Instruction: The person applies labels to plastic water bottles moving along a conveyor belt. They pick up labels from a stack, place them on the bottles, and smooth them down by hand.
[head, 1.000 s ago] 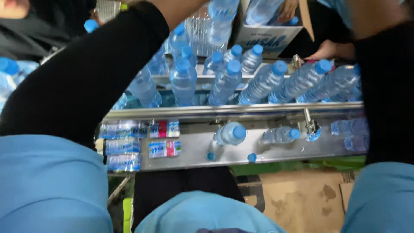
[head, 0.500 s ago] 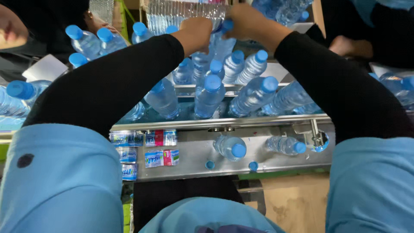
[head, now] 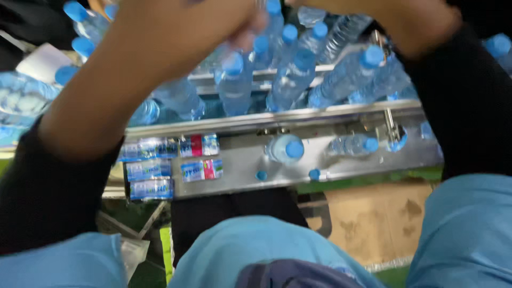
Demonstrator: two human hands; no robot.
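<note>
My left hand and my right hand are raised close to the camera at the top of the head view, blurred and nearly touching. Their fingers are curled, and what lies between them is cut off by the frame's top edge. Below them, several clear plastic water bottles with blue caps lie crowded on a steel conveyor. Black sleeves cover both forearms.
A lower steel shelf carries one upright bottle, one lying bottle, two loose blue caps and several printed labels. Brown cardboard lies on the floor. More bottles pile at the left.
Both hands have come up from the bottles at the far side toward the camera and now fill the top of the view. The view has tilted slightly.
</note>
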